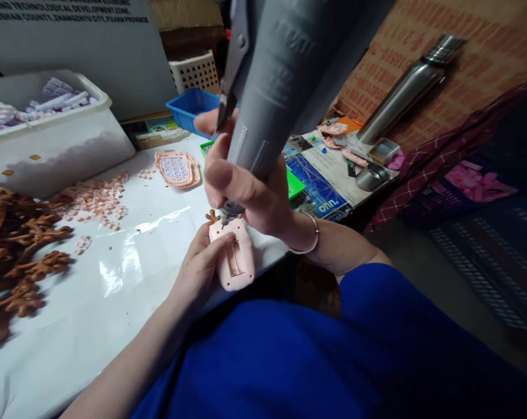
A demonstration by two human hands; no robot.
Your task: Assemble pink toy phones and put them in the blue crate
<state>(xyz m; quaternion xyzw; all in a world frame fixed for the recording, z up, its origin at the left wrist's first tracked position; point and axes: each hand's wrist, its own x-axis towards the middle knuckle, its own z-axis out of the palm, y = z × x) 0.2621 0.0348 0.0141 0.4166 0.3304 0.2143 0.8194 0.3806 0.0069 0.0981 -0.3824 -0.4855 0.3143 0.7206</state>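
Observation:
A pink plastic toy phone [242, 273] with brown antlers lies back side up near the table's front edge, its battery recess and screw holes showing. My left hand [202, 256] is closed round its left side, thumb across the back. My right hand [255, 198] is wrapped round a grey electric screwdriver [267, 93] that points down. The tip meets or hovers just over the upper left screw hole; I cannot tell which. Beyond my left hand rests a stack of pink phone fronts with pale keypads [176, 170].
Brown antler parts [19, 262] heap at the left, beside small pink pieces [100, 201]. A white bin [58, 151] holds pale lilac parts. At the back are a blue tray [189, 107] and a steel bottle [407, 87]. A green tray [294, 185] sits behind my right hand.

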